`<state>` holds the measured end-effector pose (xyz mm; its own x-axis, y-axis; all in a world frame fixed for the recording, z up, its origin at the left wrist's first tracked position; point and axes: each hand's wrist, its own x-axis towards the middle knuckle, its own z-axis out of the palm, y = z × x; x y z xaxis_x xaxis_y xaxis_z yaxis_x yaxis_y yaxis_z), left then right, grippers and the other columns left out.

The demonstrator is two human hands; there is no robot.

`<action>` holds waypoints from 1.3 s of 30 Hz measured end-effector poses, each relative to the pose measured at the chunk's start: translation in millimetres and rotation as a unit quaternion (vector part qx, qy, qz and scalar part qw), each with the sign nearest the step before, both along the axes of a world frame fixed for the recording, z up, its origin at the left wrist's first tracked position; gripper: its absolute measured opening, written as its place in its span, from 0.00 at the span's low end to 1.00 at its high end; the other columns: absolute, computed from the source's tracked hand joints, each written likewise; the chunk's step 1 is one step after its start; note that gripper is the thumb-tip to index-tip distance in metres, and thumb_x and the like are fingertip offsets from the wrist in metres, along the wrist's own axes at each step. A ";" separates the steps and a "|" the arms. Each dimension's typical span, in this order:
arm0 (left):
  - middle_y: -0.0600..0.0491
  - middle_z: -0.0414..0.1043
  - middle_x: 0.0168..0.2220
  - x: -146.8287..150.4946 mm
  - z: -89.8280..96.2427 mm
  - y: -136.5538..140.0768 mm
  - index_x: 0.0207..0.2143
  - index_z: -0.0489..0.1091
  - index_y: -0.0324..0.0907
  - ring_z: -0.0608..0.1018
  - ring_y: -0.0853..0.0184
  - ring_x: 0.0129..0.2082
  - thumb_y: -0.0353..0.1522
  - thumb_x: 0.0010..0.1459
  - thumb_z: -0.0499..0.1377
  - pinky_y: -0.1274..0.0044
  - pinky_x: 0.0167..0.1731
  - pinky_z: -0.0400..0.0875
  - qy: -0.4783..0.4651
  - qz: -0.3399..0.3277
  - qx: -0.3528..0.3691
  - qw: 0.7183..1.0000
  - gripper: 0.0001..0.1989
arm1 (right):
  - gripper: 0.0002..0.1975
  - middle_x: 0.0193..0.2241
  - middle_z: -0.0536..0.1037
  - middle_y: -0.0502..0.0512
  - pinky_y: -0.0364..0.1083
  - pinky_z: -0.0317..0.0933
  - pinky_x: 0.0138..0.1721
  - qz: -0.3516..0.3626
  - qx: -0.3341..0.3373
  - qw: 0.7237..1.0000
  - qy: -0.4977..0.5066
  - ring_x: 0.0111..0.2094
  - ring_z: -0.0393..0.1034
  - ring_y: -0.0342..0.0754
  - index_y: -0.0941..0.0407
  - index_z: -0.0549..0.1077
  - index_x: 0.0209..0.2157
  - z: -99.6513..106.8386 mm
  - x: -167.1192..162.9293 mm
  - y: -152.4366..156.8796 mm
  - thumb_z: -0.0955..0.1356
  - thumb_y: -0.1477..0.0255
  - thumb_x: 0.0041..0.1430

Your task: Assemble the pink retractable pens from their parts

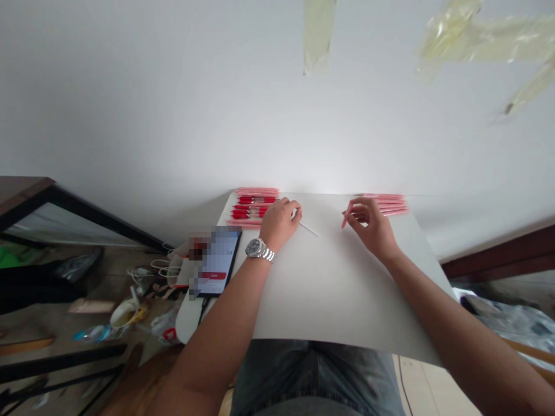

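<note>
Head view; where was the right hand (368, 225), and what did it hold?

It was over the right half of the white table (329, 294); thumb and forefinger pinched a pink tube (347, 214), which was tilted, while the other fingers curled loosely; a bunch of pink sticks (392, 204) lay just beyond, near the wall (243, 104).

And the left hand (280, 222)?

Its fingers were bent inward, thumb near forefinger; a thin white rod (309, 230) ran out from beside the fingertips, though I could not tell whether they pinched it; red pens (249, 213) lay just beside that hand, between two pink rows (258, 191).

What else was close?

A phone (215, 284), screen lit, was at the table's left side; a metal watch (255, 248) circled the left wrist.
</note>
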<state>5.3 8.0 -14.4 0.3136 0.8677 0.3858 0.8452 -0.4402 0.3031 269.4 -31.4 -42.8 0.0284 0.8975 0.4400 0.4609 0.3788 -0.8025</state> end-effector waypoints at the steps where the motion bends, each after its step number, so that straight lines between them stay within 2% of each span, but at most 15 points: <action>1: 0.51 0.71 0.34 0.1 0.3 -0.2 0.39 0.76 0.45 0.73 0.63 0.36 0.35 0.69 0.54 0.72 0.34 0.62 0.001 0.003 -0.001 1.000 0.10 | 0.18 0.40 0.82 0.55 0.53 0.75 0.42 -0.003 0.010 1.000 0.002 0.39 0.80 0.52 0.49 0.68 0.51 1.1 -0.3 -0.5 0.71 0.59 0.64; 6: 0.51 0.72 0.34 0.7 1.6 -0.5 0.40 0.76 0.45 0.73 0.63 0.36 0.35 0.69 0.54 0.72 0.35 0.63 0.003 0.017 -0.003 1.000 0.11 | 0.15 0.44 0.82 0.58 0.53 0.74 0.42 -0.034 0.063 0.997 -0.001 0.41 0.80 0.52 0.51 0.67 0.48 2.8 0.1 -0.4 0.71 0.61 0.65; 11: 0.50 0.71 0.34 0.6 2.3 -0.7 0.39 0.76 0.45 0.73 0.63 0.36 0.35 0.69 0.54 0.72 0.36 0.64 0.003 0.022 -0.005 1.000 0.11 | 0.14 0.40 0.83 0.57 0.52 0.75 0.39 -0.005 0.012 0.999 -0.040 0.38 0.81 0.52 0.52 0.67 0.43 -3.7 4.1 3.7 0.71 0.59 0.64; 20: 0.50 0.73 0.36 -7.8 6.6 1.5 0.41 0.76 0.46 0.74 0.63 0.36 0.33 0.68 0.54 0.73 0.35 0.64 -0.010 0.046 -0.011 0.999 0.09 | 0.14 0.42 0.82 0.57 0.53 0.74 0.41 -0.036 0.047 0.998 -0.011 0.39 0.80 0.52 0.51 0.68 0.46 0.5 3.7 1.3 0.71 0.60 0.65; 27: 0.50 0.76 0.39 -14.0 6.4 4.5 0.40 0.76 0.47 0.77 0.62 0.39 0.32 0.67 0.53 0.72 0.40 0.66 -0.034 0.092 -0.013 0.995 0.10 | 0.14 0.44 0.82 0.57 0.53 0.74 0.42 -0.053 0.086 0.995 -0.017 0.43 0.79 0.52 0.51 0.67 0.51 7.6 1.4 -2.0 0.69 0.62 0.67; 32: 0.51 0.76 0.37 -13.2 5.4 4.0 0.40 0.76 0.48 0.77 0.62 0.38 0.32 0.67 0.53 0.72 0.40 0.66 -0.029 0.091 -0.011 0.995 0.10 | 0.12 0.42 0.83 0.56 0.55 0.75 0.43 -0.009 0.027 0.996 -0.088 0.39 0.80 0.52 0.51 0.70 0.48 3.6 5.0 0.4 0.68 0.61 0.67; 39: 0.52 0.76 0.37 -12.0 6.8 2.0 0.40 0.76 0.47 0.77 0.63 0.36 0.32 0.67 0.53 0.73 0.38 0.65 -0.022 0.089 -0.004 0.996 0.11 | 0.15 0.43 0.81 0.58 0.54 0.76 0.45 -0.022 0.067 0.997 0.014 0.43 0.80 0.52 0.51 0.67 0.48 3.9 2.7 0.4 0.70 0.60 0.65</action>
<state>-6.8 9.9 -7.6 0.1376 0.9107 0.3895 0.8950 -0.2828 0.3449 272.0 -31.0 -38.9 0.0792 0.8286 0.5542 0.4580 0.4636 -0.7585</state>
